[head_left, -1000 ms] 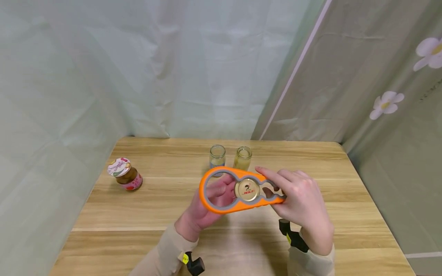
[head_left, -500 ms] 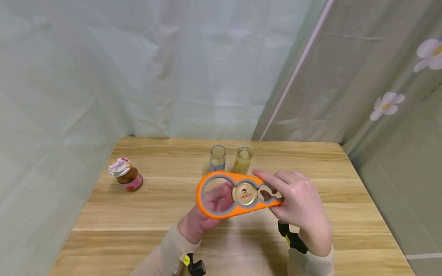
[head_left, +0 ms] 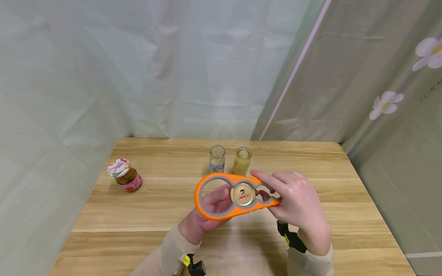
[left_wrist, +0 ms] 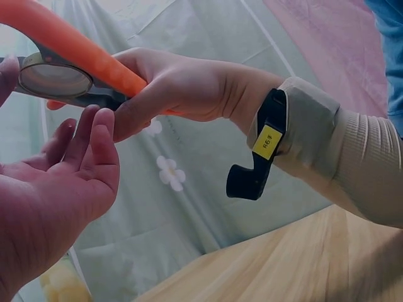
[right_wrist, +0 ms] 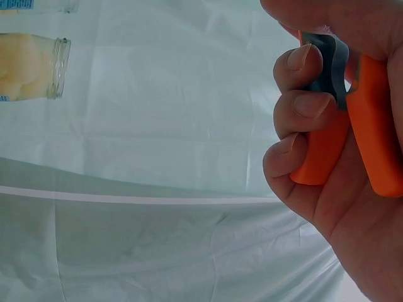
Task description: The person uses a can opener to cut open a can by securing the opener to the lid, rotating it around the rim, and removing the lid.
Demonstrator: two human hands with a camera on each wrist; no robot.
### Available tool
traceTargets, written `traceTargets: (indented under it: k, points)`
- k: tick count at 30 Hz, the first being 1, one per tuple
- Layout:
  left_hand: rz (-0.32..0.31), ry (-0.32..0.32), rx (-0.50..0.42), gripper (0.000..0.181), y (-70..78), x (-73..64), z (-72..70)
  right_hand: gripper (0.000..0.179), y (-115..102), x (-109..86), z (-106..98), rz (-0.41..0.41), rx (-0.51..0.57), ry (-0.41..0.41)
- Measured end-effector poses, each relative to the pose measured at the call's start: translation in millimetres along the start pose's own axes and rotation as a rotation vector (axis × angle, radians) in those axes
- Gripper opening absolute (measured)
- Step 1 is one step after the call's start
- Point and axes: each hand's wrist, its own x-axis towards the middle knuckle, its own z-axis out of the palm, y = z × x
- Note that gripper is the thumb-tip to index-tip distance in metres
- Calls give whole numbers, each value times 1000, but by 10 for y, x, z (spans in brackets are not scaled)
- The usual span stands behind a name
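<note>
Two hands in play: right hand has a firm grasp on the narrow end of the orange opener, sitting at its 3 o'clock, fingers curled round the handles in the right wrist view. Tool is up above the wood table, big loop toward 9 o'clock. Gold lid with red lettering and a dark mark sits in the tool's middle gap, printed face up, gray lining along it at 12 and 6. Left hand is at 8 o'clock, behind the tool, partly seen through the big loop; one digit is right by the lid's 9 o'clock edge, other fingers bent upward below the tool in the left wrist view. Can't tell if it pinches the lid or only touches it. Two open-mouthed glass jars stand on the table beyond the tool: blue-labeled jar at 11, pale yellow jar at 12, near each other but apart. Capped jar is off at 9 to 10, by the table's left edge: brown contents, pink label, patterned white cap. Beige sleeves, black mounts with yellow tags at both wrists. Pale curtain behind, flower print at 2 o'clock
</note>
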Motion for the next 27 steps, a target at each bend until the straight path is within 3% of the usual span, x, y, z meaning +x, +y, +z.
traceTargets:
  k: [6,9,13,20,27]
  points:
    - [16,-90,114,58,-24,54,10,42,4,3,5,-4,-4,-9]
    - [4,-109,79,54,-30,34,2,38,10,-1,11,-9,-5,-12]
    - [-17,-108,5,49,-34,-12,-11,44,13,-9,19,-14,-3,-25]
    - [-8,-103,55,58,-54,15,4,54,5,-14,21,-6,-5,-46]
    - [-12,-95,44,58,-59,21,20,55,-8,-21,5,29,-11,-103]
